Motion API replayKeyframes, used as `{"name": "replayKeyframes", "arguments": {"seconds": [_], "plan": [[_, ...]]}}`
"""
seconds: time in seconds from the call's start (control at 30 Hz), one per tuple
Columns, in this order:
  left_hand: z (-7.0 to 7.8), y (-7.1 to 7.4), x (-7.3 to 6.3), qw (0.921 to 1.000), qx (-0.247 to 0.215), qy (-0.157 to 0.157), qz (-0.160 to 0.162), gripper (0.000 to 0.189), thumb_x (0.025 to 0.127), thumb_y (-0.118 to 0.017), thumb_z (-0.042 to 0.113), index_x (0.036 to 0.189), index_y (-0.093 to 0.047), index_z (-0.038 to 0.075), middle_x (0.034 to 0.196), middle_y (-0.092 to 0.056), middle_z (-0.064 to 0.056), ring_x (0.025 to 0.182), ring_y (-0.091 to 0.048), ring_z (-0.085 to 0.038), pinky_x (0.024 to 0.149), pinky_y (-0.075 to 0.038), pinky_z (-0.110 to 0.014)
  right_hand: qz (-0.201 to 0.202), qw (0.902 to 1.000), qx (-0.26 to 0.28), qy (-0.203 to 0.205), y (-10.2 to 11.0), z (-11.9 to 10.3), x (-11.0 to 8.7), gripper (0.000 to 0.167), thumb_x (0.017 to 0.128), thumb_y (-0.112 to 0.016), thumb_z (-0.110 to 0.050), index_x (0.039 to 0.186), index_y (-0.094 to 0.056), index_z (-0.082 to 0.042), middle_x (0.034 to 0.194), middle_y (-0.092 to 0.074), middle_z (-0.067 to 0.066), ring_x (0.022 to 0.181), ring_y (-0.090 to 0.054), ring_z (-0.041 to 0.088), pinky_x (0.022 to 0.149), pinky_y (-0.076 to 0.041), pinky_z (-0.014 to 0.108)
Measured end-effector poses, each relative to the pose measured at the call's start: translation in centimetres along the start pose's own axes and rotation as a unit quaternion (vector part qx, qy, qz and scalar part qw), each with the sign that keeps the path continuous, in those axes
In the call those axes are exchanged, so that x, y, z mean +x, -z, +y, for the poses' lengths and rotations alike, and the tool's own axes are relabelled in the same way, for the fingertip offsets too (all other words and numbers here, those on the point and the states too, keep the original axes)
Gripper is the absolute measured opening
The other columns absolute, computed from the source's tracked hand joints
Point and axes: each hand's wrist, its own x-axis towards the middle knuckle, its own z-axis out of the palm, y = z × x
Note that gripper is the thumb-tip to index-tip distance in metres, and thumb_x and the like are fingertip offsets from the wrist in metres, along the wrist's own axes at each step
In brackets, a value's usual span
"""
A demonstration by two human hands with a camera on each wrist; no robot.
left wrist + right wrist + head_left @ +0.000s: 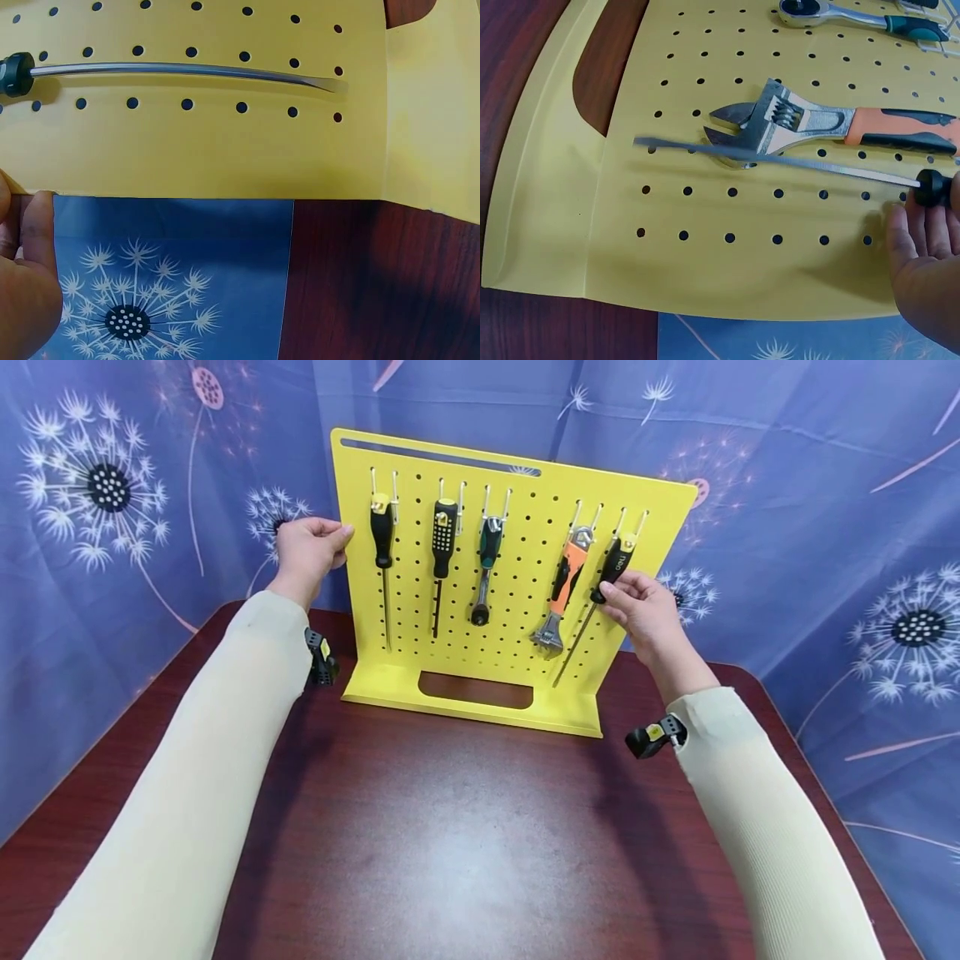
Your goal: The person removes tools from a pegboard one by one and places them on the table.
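A yellow pegboard [517, 585] stands upright on the table, with tools hanging from white hooks. My left hand [306, 553] pinches its left edge, thumb in front. On the far right hangs a black-handled screwdriver [617, 558], its long shaft tilted down to the left. My right hand [643, 610] holds the lower end of that handle between thumb and fingers; the top is still at its hook. Beside it hangs an orange-handled adjustable wrench [570, 578], whose jaws the screwdriver's shaft crosses in the right wrist view. Nearest the left hand hangs another black screwdriver [382, 535].
Between them hang a dotted-handle screwdriver [442, 539] and a green-and-black ratchet [489, 547]. The board's base lip [472, 708] rests on the dark red wooden table [450, 843]. A blue dandelion-print curtain [847, 485] hangs close behind.
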Motion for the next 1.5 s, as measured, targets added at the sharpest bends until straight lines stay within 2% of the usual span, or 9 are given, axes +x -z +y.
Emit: {"name": "replayKeyframes", "arguments": {"seconds": [0.17, 0.4, 0.6, 0.73, 1.03, 1.23, 1.3, 1.5], "plan": [[-0.2, 0.0, 0.1, 0.9999, 0.012, -0.006, -0.002, 0.023, 0.097, -0.070, 0.024, 0.116, -0.074, 0.012, 0.087, -0.061, 0.014, 0.085, -0.059, -0.002, 0.099, -0.056, -0.027, 0.016, 0.9998, 0.005, -0.006, -0.2, -0.1, -0.5, 0.012, 0.099, -0.063, -0.004, 0.095, -0.059, -0.013, 0.086, -0.057, -0.007, 0.083, -0.062, 0.005, 0.076, -0.058, 0.014], [-0.5, -0.1, 0.1, 0.9981, 0.056, -0.025, -0.005, 0.024, 0.100, -0.067, 0.026, 0.117, -0.072, 0.009, 0.080, -0.060, 0.016, 0.083, -0.059, -0.001, 0.099, -0.057, -0.028, 0.023, 0.9992, -0.030, -0.010, -0.4, -0.6, -1.7, 0.012, 0.101, -0.062, -0.008, 0.093, -0.056, -0.015, 0.088, -0.051, -0.007, 0.085, -0.056, 0.005, 0.074, -0.057, 0.012], [-0.2, -0.3, 0.1, 0.9975, 0.066, -0.025, -0.001, 0.026, 0.100, -0.067, 0.027, 0.117, -0.072, 0.009, 0.082, -0.060, 0.015, 0.085, -0.060, -0.002, 0.104, -0.056, -0.031, 0.013, 0.9985, -0.053, -0.008, -0.6, -1.3, -2.4, 0.008, 0.102, -0.060, -0.010, 0.105, -0.056, -0.016, 0.095, -0.053, -0.006, 0.091, -0.061, 0.003, 0.077, -0.058, 0.013], [-0.1, -0.6, 0.1, 0.9973, 0.068, -0.025, 0.000, 0.025, 0.099, -0.068, 0.027, 0.115, -0.073, 0.009, 0.082, -0.060, 0.015, 0.084, -0.060, -0.002, 0.104, -0.057, -0.031, 0.009, 0.9987, -0.048, -0.012, -0.5, -1.6, -2.9, 0.009, 0.102, -0.060, -0.010, 0.107, -0.055, -0.016, 0.097, -0.056, -0.006, 0.091, -0.063, 0.003, 0.077, -0.059, 0.014], [-0.4, -0.1, 0.2, 0.9979, 0.057, -0.029, 0.001, 0.012, 0.100, -0.067, 0.026, 0.098, -0.070, 0.015, 0.079, -0.059, 0.014, 0.077, -0.058, -0.003, 0.083, -0.054, -0.021, -0.002, 0.9989, -0.045, -0.013, -0.8, -1.7, -3.3, 0.010, 0.102, -0.059, -0.009, 0.108, -0.054, -0.015, 0.096, -0.056, -0.007, 0.091, -0.063, 0.003, 0.078, -0.060, 0.014], [-0.2, -0.2, -0.1, 0.9985, 0.048, -0.026, 0.000, 0.013, 0.099, -0.067, 0.026, 0.100, -0.071, 0.014, 0.082, -0.059, 0.013, 0.081, -0.058, -0.003, 0.090, -0.056, -0.025, -0.006, 0.9992, -0.034, -0.018, -0.9, -1.8, -3.5, 0.011, 0.102, -0.060, -0.009, 0.109, -0.053, -0.014, 0.097, -0.057, -0.006, 0.090, -0.065, 0.003, 0.078, -0.060, 0.015], [-0.1, -0.2, -0.2, 0.9987, 0.043, -0.028, 0.003, 0.011, 0.099, -0.067, 0.026, 0.098, -0.071, 0.015, 0.081, -0.059, 0.013, 0.081, -0.058, -0.003, 0.087, -0.056, -0.024, -0.007, 0.9994, -0.030, -0.019, -0.9, -1.8, -3.6, 0.011, 0.102, -0.061, -0.010, 0.110, -0.054, -0.014, 0.098, -0.058, -0.005, 0.090, -0.066, 0.003, 0.079, -0.060, 0.015], [-0.1, -0.1, -0.2, 0.9993, 0.024, -0.028, 0.006, 0.013, 0.099, -0.068, 0.022, 0.087, -0.069, 0.018, 0.077, -0.059, 0.013, 0.073, -0.056, -0.003, 0.066, -0.052, -0.014, -0.001, 0.9996, -0.016, -0.024, -1.1, -1.8, -3.8, 0.011, 0.101, -0.063, -0.009, 0.105, -0.055, -0.014, 0.092, -0.057, -0.007, 0.087, -0.063, 0.003, 0.077, -0.060, 0.015]]}}
